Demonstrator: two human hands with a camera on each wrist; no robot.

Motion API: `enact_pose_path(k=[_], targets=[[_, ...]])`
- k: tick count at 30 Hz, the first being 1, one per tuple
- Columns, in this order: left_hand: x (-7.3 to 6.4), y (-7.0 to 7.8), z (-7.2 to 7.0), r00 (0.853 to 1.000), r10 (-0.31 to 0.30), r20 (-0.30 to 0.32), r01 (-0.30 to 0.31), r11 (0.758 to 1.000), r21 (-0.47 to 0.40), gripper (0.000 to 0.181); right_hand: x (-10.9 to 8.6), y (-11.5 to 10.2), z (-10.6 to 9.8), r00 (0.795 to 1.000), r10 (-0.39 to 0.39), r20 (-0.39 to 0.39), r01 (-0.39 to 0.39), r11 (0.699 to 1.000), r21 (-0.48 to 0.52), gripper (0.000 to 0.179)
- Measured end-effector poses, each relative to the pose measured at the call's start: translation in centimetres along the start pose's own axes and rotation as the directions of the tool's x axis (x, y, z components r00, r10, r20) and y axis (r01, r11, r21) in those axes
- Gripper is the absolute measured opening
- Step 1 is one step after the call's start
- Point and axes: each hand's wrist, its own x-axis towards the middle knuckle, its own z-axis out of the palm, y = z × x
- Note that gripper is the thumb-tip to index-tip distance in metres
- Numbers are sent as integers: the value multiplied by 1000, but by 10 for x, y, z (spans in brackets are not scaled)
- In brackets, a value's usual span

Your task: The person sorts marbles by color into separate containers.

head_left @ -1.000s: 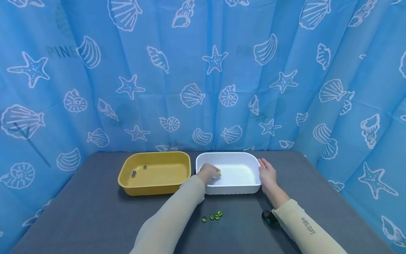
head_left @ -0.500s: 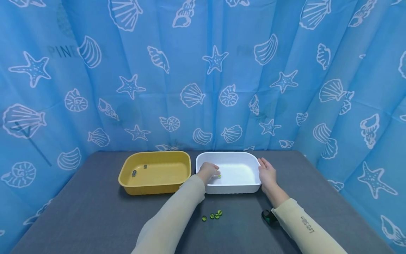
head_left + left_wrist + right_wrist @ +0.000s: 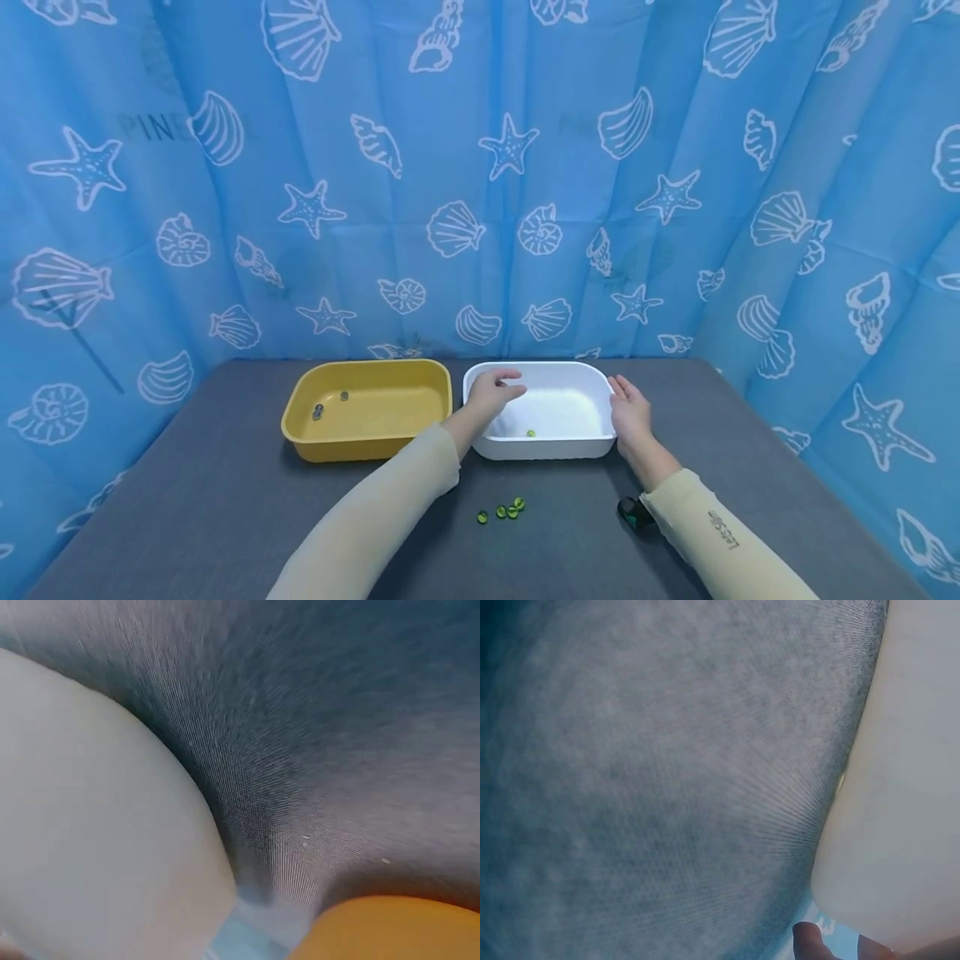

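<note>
Over the left end of a white tray (image 3: 551,450), my left hand (image 3: 491,393) is raised with thumb and fingers apart and nothing visible between them. One green glass marble (image 3: 531,433) lies inside this tray near its front wall. My right hand (image 3: 632,412) rests against the tray's right end with fingers extended. In the right wrist view, some fingertips (image 3: 808,939) show at the bottom, beside the tray's pale wall (image 3: 907,772). Several green marbles (image 3: 513,512) lie on the grey cloth in front of the tray.
A yellow tray (image 3: 360,450) stands to the left, holding a few dark grey marbles (image 3: 318,411). Beside the right sleeve lies a small black and green object (image 3: 636,512). A blue shell-patterned curtain (image 3: 480,183) hangs behind the grey table (image 3: 187,500).
My left hand has let go of the green marble, which now lies nearer the tray's front wall. The hand has lifted back and its thumb and fingers have parted. The right hand stays put.
</note>
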Motion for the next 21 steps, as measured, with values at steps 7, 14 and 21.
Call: enact_pose_path(k=[7, 14, 21], targets=[[-31, 2, -15, 989, 104, 107, -100, 994, -46, 32, -1, 1, 0, 1000, -6, 2, 6, 1000, -2, 51], [-58, 0, -34, 972, 171, 164, -168, 985, -26, 35, -1, 2, -1, 1000, -8, 3, 8, 1000, -4, 51], [-80, -4, -51, 955, 199, 219, -203, 979, -4, 35, 11, 9, -1, 1000, -3, -11, 3, 1000, -19, 51]])
